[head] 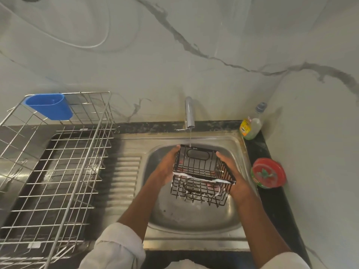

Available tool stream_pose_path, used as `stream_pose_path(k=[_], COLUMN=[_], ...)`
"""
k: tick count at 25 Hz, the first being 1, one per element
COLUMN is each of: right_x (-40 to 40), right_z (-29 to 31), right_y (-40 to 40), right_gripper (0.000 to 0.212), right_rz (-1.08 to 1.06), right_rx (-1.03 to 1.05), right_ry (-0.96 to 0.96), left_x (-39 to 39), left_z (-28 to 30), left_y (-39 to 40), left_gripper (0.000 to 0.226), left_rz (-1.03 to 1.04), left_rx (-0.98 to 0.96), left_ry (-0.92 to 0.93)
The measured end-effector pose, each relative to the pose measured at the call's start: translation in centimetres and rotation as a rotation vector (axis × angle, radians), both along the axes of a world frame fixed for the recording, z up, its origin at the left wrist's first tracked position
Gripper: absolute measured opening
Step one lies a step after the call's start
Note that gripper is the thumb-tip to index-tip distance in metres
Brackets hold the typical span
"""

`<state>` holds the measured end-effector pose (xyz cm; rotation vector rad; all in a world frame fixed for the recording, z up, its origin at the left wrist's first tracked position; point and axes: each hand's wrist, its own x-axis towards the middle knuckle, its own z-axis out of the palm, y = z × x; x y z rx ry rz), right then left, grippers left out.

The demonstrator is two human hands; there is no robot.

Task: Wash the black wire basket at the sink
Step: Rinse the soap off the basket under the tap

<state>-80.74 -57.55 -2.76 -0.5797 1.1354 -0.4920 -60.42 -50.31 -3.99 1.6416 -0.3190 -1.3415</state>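
The black wire basket [202,175] hangs over the steel sink [194,216], tilted with its far rim under the tap [189,113]. A thin stream of water falls onto that far rim. White foam clings along the basket's near rim and lower wires. My left hand [167,167] holds the basket's left side, fingers stretched up along it. My right hand [233,171] holds the right side, with fingers reaching along the rim. Both forearms come up from the bottom of the view.
A steel wire dish rack [58,171] with a blue plastic cup holder [49,106] stands on the left drainboard. A dish soap bottle [250,125] and a red-lidded green tub [269,172] sit on the dark counter strip at the right. The marble wall rises behind.
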Motion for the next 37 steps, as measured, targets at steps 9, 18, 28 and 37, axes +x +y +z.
stream_pose_path(k=[9, 18, 28, 37], right_x=[5.3, -0.9, 0.9, 0.7], right_z=[-2.8, -0.9, -0.8, -2.3], right_y=[-0.8, -0.5, -2.2, -3.5], right_gripper=[0.072, 0.026, 0.106, 0.1], right_rz=[0.088, -0.026, -0.176, -0.363], right_rx=[0.086, -0.005, -0.558, 0.055], right_ry=[0.051, 0.042, 0.454, 0.34], left_x=[3.8, 0.9, 0.5, 6.2], left_z=[-0.8, 0.2, -3.1, -4.0], left_y=[1.3, -2.0, -7.5, -1.2], left_gripper=[0.061, 0.035, 0.025, 0.06], left_rz=[0.126, -0.156, -0.465, -0.353], left_rx=[-0.053, -0.016, -0.046, -0.191], left_ry=[-0.11, -0.042, -0.195, 0.219])
